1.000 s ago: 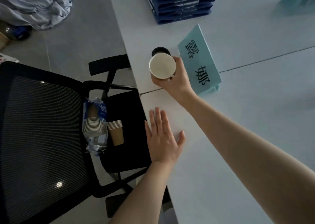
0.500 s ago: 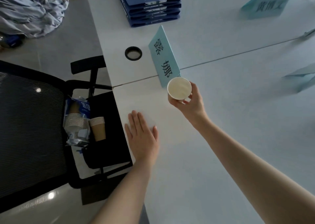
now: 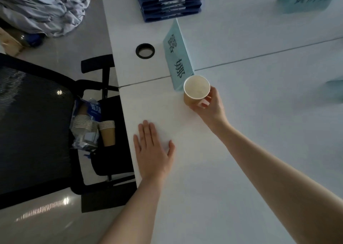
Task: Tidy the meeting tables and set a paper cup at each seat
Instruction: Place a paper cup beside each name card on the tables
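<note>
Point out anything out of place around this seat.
The torn bag of paper cups and a loose cup stack sit on the chair seat, not the table. A heap of cloth lies on the floor.

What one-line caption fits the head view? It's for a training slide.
Right hand holds a paper cup beside the blue name card; left hand rests flat on the table.

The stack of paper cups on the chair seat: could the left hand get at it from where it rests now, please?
Probably yes. The left hand lies flat at the table edge, holding nothing, and the stack of paper cups stands on the chair just beside it, with nothing visible between.
</note>
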The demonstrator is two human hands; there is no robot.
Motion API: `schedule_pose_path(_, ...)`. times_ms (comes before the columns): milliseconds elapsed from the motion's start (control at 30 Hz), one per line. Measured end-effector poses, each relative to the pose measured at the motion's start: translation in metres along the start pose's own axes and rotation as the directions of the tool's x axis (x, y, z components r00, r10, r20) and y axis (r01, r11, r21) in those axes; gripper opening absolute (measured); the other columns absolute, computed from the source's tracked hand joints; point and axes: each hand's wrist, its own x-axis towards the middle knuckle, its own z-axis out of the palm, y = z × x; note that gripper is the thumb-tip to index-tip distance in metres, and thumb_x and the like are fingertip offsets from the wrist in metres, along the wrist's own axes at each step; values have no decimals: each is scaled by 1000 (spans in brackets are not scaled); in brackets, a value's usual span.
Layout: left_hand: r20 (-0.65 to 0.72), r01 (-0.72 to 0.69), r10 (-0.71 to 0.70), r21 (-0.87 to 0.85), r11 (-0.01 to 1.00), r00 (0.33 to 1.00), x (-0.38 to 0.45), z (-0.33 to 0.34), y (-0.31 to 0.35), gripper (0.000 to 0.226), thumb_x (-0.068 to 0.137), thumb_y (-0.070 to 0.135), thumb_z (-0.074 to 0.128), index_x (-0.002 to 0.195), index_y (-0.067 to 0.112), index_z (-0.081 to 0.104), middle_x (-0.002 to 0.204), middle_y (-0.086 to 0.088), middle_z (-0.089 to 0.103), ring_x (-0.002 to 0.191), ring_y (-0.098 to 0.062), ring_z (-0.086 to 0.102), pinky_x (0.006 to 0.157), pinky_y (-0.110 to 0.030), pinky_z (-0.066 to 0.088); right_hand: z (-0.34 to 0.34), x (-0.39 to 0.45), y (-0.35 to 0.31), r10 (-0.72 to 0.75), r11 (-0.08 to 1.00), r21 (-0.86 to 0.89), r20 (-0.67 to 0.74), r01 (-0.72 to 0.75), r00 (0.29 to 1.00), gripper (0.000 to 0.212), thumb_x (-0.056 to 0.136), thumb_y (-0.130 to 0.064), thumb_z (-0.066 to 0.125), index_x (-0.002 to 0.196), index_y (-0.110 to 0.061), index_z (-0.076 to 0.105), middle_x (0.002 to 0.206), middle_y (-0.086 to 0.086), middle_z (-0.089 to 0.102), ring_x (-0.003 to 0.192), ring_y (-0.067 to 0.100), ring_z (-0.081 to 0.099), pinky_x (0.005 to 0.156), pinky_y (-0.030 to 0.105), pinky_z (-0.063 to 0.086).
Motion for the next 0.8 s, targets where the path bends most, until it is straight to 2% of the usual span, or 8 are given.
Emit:
schedule_pose_path(100, 2, -1, 1, -5, 1000, 1000, -2, 0, 1, 84, 88, 55, 31, 153, 2, 23, 162, -14, 18, 151, -28, 11, 121, -45, 9, -9, -10, 13, -7, 1000, -28, 25, 8, 1000, 67, 72, -7, 77, 130, -17, 44, 119, -5, 57, 112, 12, 55, 93, 27, 48)
schedule_pose_path(200, -6, -14, 14, -31, 999, 1000, -3, 0, -1, 87, 87, 58, 29, 153, 2, 20, 162, -14, 16, 151, -27, 8, 122, -45, 7, -19, -31, 26, 2, 996, -85, 3, -2, 1000, 62, 77, -4, 72, 132, -13, 44, 130, 4, 55, 119, 15, 53, 99, 28, 46)
schedule_pose_path(333, -53, -45, 40, -91, 995, 998, -3, 3, -2, 88, 83, 57, 35, 151, 2, 27, 160, -17, 22, 150, -31, 13, 121, -46, 6, -38, -74, 43, -8, 984, -178, -86, -8, 996, 37, 88, -5, 57, 125, -13, 55, 126, 4, 60, 113, 18, 58, 100, 34, 48)
schedule_pose_path(500, 5, -86, 88, -124, 989, 996, -2, 1, -8, 81, 86, 46, 51, 151, 2, 28, 161, -16, 20, 150, -33, 10, 120, -46, 3, -70, -148, 66, 66, 973, -204, -219, -111, 974, 33, 90, -6, 53, 121, -14, 58, 123, 6, 59, 106, 17, 57, 96, 34, 49)
schedule_pose_path(567, 29, -87, 94, -188, 978, 995, -11, -5, -3, 68, 89, 28, 57, 145, -3, 36, 158, -20, 28, 148, -36, 18, 120, -47, 11, -84, -181, 73, 88, 967, -205, -279, -149, 956, 31, 90, -5, 54, 119, -13, 59, 121, 5, 59, 107, 17, 56, 92, 31, 48)
schedule_pose_path(667, -53, -262, 258, -300, 917, 965, -43, -13, 10, 50, 77, 1, 66, 124, -11, 56, 139, -28, 51, 132, -45, 44, 110, -51, 36, -105, -227, 78, 140, 961, -183, -328, -208, 934, 29, 89, -7, 55, 117, -15, 60, 116, 1, 62, 106, 18, 59, 89, 31, 48)
schedule_pose_path(733, -88, -379, 372, -330, 864, 924, -70, -15, 21, 47, 68, -6, 71, 114, -12, 62, 123, -30, 60, 117, -47, 57, 99, -53, 46, -123, -256, 78, 165, 957, -171, -349, -236, 923, 28, 90, -9, 56, 116, -17, 60, 111, -2, 63, 105, 19, 60, 89, 33, 49)
schedule_pose_path(800, -74, -398, 400, -362, 843, 914, -97, -19, 33, 47, 66, -8, 71, 112, -11, 63, 113, -29, 64, 109, -46, 61, 93, -51, 51, -142, -278, 78, 166, 957, -166, -366, -239, 916, 28, 90, -9, 56, 117, -17, 59, 108, -2, 64, 104, 18, 61, 87, 30, 48)
